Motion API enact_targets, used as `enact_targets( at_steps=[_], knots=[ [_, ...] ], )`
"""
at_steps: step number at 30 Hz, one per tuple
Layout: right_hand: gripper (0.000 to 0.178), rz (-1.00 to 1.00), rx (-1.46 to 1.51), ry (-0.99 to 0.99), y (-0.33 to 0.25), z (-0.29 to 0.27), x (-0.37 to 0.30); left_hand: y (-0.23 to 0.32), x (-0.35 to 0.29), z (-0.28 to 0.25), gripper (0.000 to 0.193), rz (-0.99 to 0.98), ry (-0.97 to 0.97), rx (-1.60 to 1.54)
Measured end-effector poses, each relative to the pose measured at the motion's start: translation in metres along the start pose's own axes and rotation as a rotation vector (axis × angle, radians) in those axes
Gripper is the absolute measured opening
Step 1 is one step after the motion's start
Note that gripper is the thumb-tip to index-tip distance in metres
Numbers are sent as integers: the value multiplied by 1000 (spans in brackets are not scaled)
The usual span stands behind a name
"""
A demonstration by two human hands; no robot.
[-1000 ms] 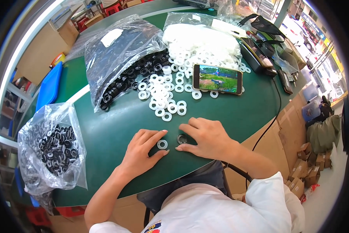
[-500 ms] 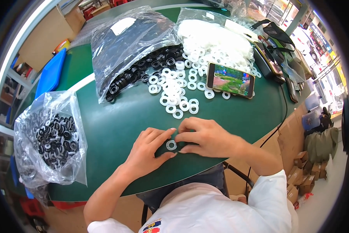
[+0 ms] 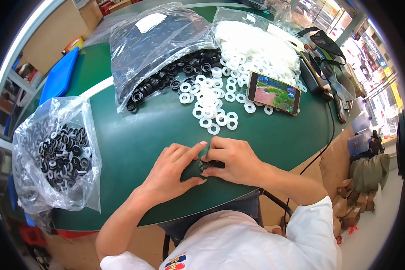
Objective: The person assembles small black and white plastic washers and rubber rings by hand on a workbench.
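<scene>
On the green table (image 3: 135, 148), close to its near edge, a small dark ring (image 3: 204, 165) lies between my two hands. My right hand (image 3: 238, 163) pinches it with thumb and fingertips, which partly cover it. Beneath it I cannot make out the white ring. My left hand (image 3: 167, 173) rests open on the left side of the ring, thumb and forefinger spread around it. Just beyond my hands spreads a pile of white rings (image 3: 208, 103). Black rings (image 3: 159, 77) spill from a large clear bag (image 3: 162, 36) behind them.
At the left stands an open clear bag (image 3: 24, 162) of mixed black and white rings (image 3: 65, 153). A phone (image 3: 274, 92) lies propped on white rings at the right. Further off are a blue tray (image 3: 60, 74), a black cable (image 3: 330, 130) and floor boxes (image 3: 353, 211).
The white ring between my hands is now covered by a dark one under my right fingers. My left hand stays nearly in place. The whole view has shifted slightly.
</scene>
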State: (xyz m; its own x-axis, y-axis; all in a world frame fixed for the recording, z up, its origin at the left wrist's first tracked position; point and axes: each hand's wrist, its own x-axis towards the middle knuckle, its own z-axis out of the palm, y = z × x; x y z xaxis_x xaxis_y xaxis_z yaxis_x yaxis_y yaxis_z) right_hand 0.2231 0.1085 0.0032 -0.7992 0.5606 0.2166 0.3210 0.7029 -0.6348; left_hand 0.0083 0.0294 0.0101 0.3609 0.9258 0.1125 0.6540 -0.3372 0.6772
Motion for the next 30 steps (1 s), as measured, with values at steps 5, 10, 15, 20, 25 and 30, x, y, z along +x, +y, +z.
enact_targets(
  at_steps=[5,10,15,20,25,30],
  knots=[
    [24,-48,-58,-7,-4,-1,2,2,1,-3,79,0,-11,-8],
    [22,-31,29,-59,1,-5,3,3,1,-2,67,-17,2,-3],
    [23,-189,-94,93,4,5,-5,2,3,2,61,-3,49,-50],
    [25,-386,-93,192,8,9,3,8,4,5,54,-12,95,-62],
    [33,-524,-74,208,2,-17,52,10,-17,-36,38,-364,218,-358],
    [33,-17,-494,185,38,-42,132,-39,-77,-148,22,-510,469,149]
  ],
)
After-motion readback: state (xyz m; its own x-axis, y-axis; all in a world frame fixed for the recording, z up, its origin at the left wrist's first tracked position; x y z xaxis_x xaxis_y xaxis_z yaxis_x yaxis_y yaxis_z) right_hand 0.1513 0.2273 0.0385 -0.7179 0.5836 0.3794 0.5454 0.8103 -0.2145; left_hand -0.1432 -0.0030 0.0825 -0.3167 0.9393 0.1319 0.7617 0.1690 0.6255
